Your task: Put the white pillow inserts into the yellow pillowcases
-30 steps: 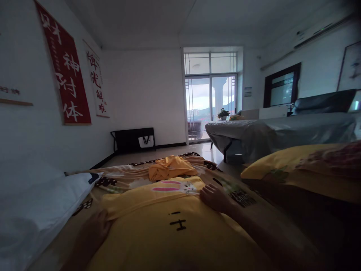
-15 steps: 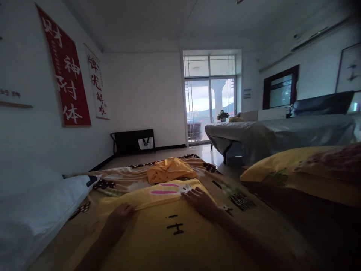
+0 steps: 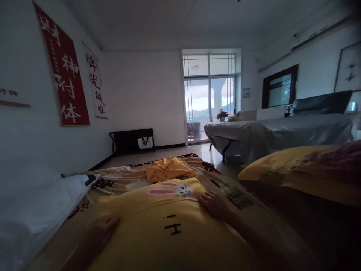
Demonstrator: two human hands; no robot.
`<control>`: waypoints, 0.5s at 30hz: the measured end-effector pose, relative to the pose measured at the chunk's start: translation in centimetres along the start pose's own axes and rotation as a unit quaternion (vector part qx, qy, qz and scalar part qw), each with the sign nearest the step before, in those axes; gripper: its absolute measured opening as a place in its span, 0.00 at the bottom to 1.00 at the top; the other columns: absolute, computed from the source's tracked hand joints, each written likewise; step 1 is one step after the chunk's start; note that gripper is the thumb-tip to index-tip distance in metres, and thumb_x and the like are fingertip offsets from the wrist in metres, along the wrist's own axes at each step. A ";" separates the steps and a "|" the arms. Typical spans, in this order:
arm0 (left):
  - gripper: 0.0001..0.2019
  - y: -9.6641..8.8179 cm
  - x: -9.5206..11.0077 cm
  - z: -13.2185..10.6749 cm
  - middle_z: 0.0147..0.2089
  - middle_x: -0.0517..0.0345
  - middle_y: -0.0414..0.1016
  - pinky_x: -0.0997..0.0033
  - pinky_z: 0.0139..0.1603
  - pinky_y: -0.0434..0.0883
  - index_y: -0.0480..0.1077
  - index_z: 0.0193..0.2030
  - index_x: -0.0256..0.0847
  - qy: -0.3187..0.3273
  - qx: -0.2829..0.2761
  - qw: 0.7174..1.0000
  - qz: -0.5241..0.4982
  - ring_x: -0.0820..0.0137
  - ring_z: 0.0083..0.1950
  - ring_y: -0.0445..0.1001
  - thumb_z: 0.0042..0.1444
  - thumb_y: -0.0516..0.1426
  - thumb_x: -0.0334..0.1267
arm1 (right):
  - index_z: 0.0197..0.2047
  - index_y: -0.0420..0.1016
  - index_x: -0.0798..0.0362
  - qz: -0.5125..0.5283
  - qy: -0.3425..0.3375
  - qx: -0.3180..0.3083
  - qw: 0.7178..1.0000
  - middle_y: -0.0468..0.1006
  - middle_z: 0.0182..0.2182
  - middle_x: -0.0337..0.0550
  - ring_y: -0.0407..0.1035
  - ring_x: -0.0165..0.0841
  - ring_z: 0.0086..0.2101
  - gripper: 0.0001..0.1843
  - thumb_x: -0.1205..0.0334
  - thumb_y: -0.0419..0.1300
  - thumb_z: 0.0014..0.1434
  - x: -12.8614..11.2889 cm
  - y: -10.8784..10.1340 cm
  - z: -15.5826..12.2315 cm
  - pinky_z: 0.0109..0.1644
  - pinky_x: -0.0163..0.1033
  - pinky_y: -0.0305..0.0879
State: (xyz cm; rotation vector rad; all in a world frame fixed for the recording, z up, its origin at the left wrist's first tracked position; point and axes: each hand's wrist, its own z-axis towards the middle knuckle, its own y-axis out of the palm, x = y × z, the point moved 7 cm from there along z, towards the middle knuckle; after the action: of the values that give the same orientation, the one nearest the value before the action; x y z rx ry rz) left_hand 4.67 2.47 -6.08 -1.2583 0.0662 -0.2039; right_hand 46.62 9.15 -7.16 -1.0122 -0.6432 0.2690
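A plump yellow pillow [image 3: 146,233], printed with a white rabbit with pink ears and the dark letters "Hi", lies in front of me. At its left edge rests my left hand [image 3: 103,227], dim in the shadow, with its fingers laid against the fabric. My right hand [image 3: 213,203] touches the far right edge near the rabbit's face, fingers slightly bent and apart. Beyond the pillow, a crumpled orange cloth [image 3: 170,168] lies on the patterned bedding [image 3: 217,188].
A white pillow [image 3: 47,210] is at the left, and another yellow pillow [image 3: 270,165] at the right. Behind them stand a plastic-covered table [image 3: 282,131] and a black folded frame [image 3: 124,141] by the wall. A glass door [image 3: 209,109] is at the back.
Both hands have moved apart, the left one outward and nearer to me, the right one outward to the edge. The fold across the yellow pillow has smoothed out, and the rabbit's face is uncovered.
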 end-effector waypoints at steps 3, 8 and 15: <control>0.19 0.1 -2.2 -1.4 0.45 0.51 0.77 0.68 0.50 0.69 0.76 0.44 0.44 -0.010 0.013 1.000 -0.020 0.64 0.47 0.74 0.59 0.45 0.40 | 0.39 0.76 0.54 0.037 0.023 -0.008 0.999 0.78 0.33 0.46 0.72 0.35 0.36 0.13 0.70 0.50 0.63 0.5 0.7 -1.1 0.41 0.40 0.62; 0.21 -0.6 -2.5 -2.4 0.39 0.51 0.77 0.67 0.44 0.69 0.74 0.32 0.42 -0.033 -0.054 0.998 -0.010 0.65 0.40 0.75 0.59 0.41 0.42 | 0.31 0.77 0.55 0.100 0.020 0.004 0.995 0.78 0.33 0.49 0.71 0.36 0.37 0.13 0.69 0.51 0.59 0.6 -1.2 -0.1 0.47 0.43 0.62; 0.23 -7.2 7.1 5.9 0.57 0.51 0.72 0.68 0.60 0.64 0.69 0.53 0.38 0.010 0.082 0.991 -0.101 0.68 0.58 0.69 0.58 0.42 0.39 | 0.60 0.66 0.49 0.199 0.120 0.059 0.971 0.72 0.56 0.45 0.64 0.36 0.55 0.24 0.54 0.40 0.69 -1.3 -5.9 8.7 0.59 0.42 0.57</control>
State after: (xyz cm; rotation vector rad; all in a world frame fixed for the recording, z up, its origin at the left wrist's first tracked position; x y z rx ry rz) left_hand 11.71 4.53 3.04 -1.0993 -0.0600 -0.3894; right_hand 39.74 11.58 0.57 -1.0335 -0.1974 0.5218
